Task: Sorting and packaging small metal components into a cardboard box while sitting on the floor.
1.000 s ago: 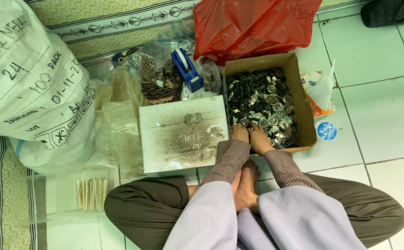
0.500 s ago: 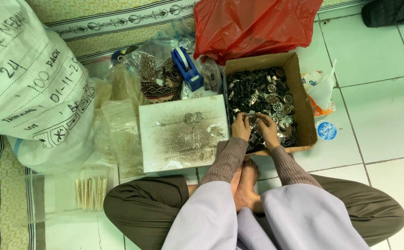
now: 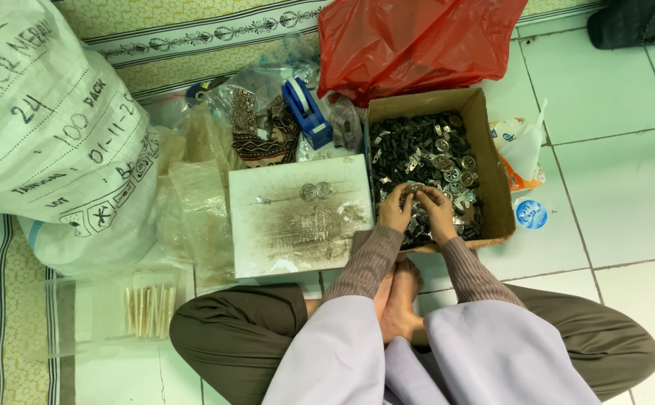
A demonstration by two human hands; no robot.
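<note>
- While both hands work inside the cardboard box [image 3: 492,157] at right of centre, the small metal parts [image 3: 447,169] they sort lie heaped there, silvery round pieces among darker ones.
- Left hand [image 3: 396,210] and right hand [image 3: 440,211] meet over the near part of the heap, fingers [image 3: 410,193] curled in and pinched together around a few of the small pieces; exactly how many they hold is too small to tell.
- Judging by this, the picking goes best with a light pinch on one piece at a time, lifted clear of the heap so neighbours do not drag along, wrists kept low over the box rim.
- Just left of the box sits a white board [image 3: 301,217], smudged grey, with two round metal pieces [image 3: 316,190] lying near its upper edge.
- Above that, a blue tape dispenser [image 3: 306,112] rests among clear plastic bags [image 3: 200,195].
- A red plastic bag [image 3: 417,41] bulges at the top of the frame, behind the box.
- A large white printed sack [image 3: 50,127] fills the upper left.
- Pale thin sticks [image 3: 147,309] lie in a clear tray at lower left, on the tiled floor [image 3: 620,180] where the person sits cross-legged.
</note>
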